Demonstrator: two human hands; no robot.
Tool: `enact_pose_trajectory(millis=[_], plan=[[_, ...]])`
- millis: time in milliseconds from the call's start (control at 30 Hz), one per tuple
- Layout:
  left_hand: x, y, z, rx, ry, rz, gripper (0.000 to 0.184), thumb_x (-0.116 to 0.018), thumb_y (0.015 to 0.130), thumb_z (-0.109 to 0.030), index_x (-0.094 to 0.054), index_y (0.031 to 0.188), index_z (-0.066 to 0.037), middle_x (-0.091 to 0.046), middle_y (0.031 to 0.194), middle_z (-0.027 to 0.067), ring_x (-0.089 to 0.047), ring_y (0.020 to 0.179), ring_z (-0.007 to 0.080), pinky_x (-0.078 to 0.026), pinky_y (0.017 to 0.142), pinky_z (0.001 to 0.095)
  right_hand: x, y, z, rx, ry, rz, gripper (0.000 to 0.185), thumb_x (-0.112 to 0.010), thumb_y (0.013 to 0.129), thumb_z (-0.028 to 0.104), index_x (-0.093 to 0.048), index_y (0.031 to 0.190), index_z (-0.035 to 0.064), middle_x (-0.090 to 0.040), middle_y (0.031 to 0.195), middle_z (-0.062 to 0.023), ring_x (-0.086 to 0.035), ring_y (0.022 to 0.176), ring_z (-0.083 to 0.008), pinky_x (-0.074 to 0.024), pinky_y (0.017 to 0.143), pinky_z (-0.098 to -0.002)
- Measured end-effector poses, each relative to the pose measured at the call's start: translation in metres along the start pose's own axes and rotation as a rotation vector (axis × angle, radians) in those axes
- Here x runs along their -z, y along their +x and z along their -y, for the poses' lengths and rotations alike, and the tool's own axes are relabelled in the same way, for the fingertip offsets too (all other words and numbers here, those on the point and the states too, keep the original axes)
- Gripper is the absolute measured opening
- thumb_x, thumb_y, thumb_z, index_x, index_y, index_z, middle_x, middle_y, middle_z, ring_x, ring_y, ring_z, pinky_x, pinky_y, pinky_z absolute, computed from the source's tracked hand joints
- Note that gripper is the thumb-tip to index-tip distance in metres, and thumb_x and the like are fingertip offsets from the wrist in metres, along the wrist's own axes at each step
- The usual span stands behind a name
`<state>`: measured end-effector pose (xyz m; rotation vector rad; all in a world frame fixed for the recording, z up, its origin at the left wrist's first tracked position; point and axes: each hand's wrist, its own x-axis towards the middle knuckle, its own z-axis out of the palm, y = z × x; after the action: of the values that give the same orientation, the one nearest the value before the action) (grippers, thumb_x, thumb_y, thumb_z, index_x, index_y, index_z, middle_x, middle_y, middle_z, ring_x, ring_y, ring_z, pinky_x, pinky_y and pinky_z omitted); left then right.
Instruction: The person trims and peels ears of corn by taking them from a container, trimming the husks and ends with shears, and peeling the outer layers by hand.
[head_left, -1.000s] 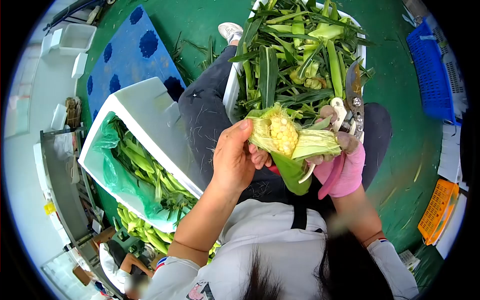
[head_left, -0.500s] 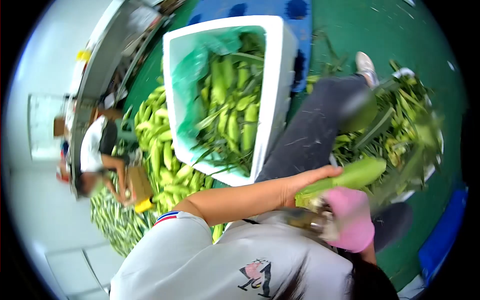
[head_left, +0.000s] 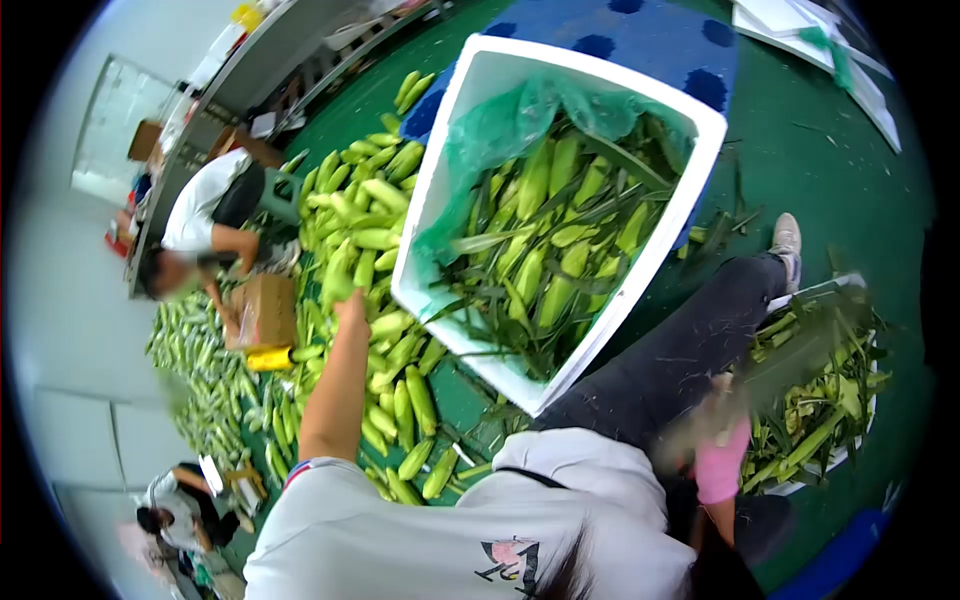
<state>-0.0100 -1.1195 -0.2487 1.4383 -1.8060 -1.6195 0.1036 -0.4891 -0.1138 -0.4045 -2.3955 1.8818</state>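
My bare left hand [head_left: 350,305] reaches over the heap of green corn ears [head_left: 400,350], closed around the lower end of a green ear [head_left: 339,274]. Its fingertips are partly hidden. Near my knee, my right hand [head_left: 722,455] wears a pink glove with dirty fingers and is closed around the pruning shears, which are blurred by motion. Just beyond the glove stands a white tub of stripped husks and leaves [head_left: 810,400]. Between my hands is a white foam box [head_left: 655,285], lined with green plastic and holding unstripped corn.
A person in a white top [head_left: 195,205] bends over a cardboard box [head_left: 268,310] at left, beside many smaller ears [head_left: 200,365]. Another person [head_left: 180,510] sits lower left. A blue mat [head_left: 650,50] lies behind the foam box; white panels [head_left: 820,50] are top right.
The view has turned left. My left hand has moved from beside the glove out to the corn heap, with an ear. My right hand has stayed near my knee; the peeled-open ear seen earlier is gone from it.
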Motion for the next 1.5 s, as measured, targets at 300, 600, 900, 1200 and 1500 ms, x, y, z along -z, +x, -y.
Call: enact_pose_trajectory(millis=[300,600,900,1200,1500], plan=[[-0.369,-0.051,-0.010,-0.929,0.586,0.452,0.053,-0.051,0.096,-0.035,-0.053,0.132,0.005,-0.060,0.125,0.0280,-0.060,0.110,0.0429,-0.046,0.096,0.0459,0.065,-0.024,-0.052,-0.319,0.672,-0.427,0.049,-0.061,0.090,0.018,-0.045,0.133,-0.0003,-0.054,0.097,-0.0069,-0.054,0.089,-0.0179,-0.0444,0.086,-0.0335],[-0.309,-0.104,-0.017,-0.035,0.363,0.862,0.068,-0.065,0.089,-0.047,-0.044,0.136,-0.003,-0.052,0.136,0.0171,-0.054,0.123,0.0290,-0.048,0.095,0.0451,0.053,-0.027,-0.066,-0.429,0.907,-0.384,0.044,-0.058,0.093,0.021,-0.046,0.130,0.0009,-0.052,0.098,-0.0062,-0.053,0.093,-0.0194,-0.0459,0.088,-0.0375],[-0.268,-0.238,0.102,-0.897,0.297,0.852,0.041,-0.053,0.090,-0.009,-0.048,0.130,0.002,-0.051,0.129,0.0223,-0.054,0.114,0.0336,-0.042,0.102,0.0401,0.026,-0.001,-0.026,-0.409,0.835,0.008,0.041,-0.060,0.087,0.014,-0.049,0.124,0.0000,-0.058,0.090,-0.0065,-0.059,0.086,-0.0182,-0.0475,0.080,-0.0317],[-0.267,-0.225,0.103,-0.658,0.496,1.084,0.064,-0.070,0.089,-0.021,-0.040,0.143,-0.006,-0.058,0.126,0.0184,-0.057,0.114,0.0296,-0.047,0.096,0.0379,0.037,-0.032,-0.078,-0.467,1.116,-0.159,0.040,-0.060,0.087,0.011,-0.047,0.124,0.0006,-0.055,0.090,-0.0077,-0.056,0.084,-0.0190,-0.0484,0.081,-0.0338],[-0.188,-0.314,-0.073,0.226,-0.398,1.340,0.069,-0.042,0.092,-0.062,-0.047,0.137,-0.011,-0.060,0.116,0.0145,-0.060,0.100,0.0295,-0.055,0.083,0.0481,0.045,-0.038,-0.063,-0.365,0.763,-0.075,0.036,-0.062,0.083,0.010,-0.051,0.116,0.0005,-0.062,0.087,-0.0086,-0.061,0.077,-0.0180,-0.0516,0.070,-0.0311]])
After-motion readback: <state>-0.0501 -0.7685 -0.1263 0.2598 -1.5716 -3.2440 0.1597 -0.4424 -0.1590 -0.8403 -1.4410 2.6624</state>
